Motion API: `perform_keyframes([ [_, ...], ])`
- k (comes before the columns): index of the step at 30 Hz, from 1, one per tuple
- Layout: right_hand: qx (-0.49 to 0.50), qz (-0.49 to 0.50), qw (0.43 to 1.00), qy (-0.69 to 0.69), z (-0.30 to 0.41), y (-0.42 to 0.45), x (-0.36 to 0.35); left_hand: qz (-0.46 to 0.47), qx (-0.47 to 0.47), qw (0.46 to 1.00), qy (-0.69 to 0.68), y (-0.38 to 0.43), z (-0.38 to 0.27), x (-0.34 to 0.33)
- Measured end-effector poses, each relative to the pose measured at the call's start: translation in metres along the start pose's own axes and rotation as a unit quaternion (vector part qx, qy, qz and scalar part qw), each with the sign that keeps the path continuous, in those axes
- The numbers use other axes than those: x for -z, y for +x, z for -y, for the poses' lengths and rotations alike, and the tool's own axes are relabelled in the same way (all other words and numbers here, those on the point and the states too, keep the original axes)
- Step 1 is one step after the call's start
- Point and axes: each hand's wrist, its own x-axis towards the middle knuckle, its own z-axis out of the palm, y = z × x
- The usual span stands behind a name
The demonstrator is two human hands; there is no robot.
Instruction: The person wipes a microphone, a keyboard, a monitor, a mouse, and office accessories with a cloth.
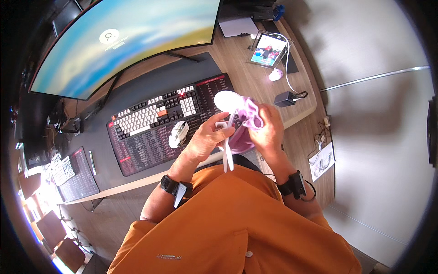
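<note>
My left hand point(210, 135) pinches a white stand-like object point(227, 101) between thumb and fingers. This object has a round white disc at its upper end and narrow white arms that reach down towards my orange shirt; its exact kind cannot be told. In my right hand point(268, 128) is a bunched purple cloth point(251, 114), pressed close to the white object's stem, just right of the disc. Part of the cloth hangs below, behind the white arms. Both hands are above the desk's front edge, right of a white mouse point(178, 134).
A keyboard point(154, 113) lies on a printed desk mat point(143, 154) before a curved monitor point(130, 41). To the right on the desk are a framed picture point(267, 50), a small pink figure point(275, 74), a black power block point(284, 99) and a white cable point(288, 65).
</note>
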Motion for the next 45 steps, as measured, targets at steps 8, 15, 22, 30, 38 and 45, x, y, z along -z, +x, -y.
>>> perform_keyframes([
  [8, 0.143, 0.124, 0.981, 0.053, 0.000, 0.039, 0.009, 0.047, -0.009, 0.915, 0.400, 0.002, -0.049, -0.015],
  [15, 0.034, 0.316, 0.921, 0.224, -0.022, 0.037, -0.029, 0.057, 0.024, 0.895, 0.441, 0.003, -0.036, -0.008],
  [22, 0.044, 0.329, 0.943, -0.026, -0.004, 0.007, -0.044, 0.087, 0.047, 0.858, 0.504, 0.007, -0.038, -0.014],
  [30, -0.108, -0.034, 0.977, 0.179, -0.014, 0.021, -0.060, 0.076, 0.045, 0.908, 0.409, 0.026, -0.041, 0.000],
  [38, -0.426, 0.014, 0.677, 0.600, -0.102, 0.008, -0.042, 0.120, 0.022, 0.987, -0.101, 0.032, -0.030, 0.023],
  [45, -0.448, 0.201, 0.379, 0.784, -0.085, -0.035, -0.061, 0.165, 0.116, 0.963, -0.177, 0.049, -0.003, 0.001],
])
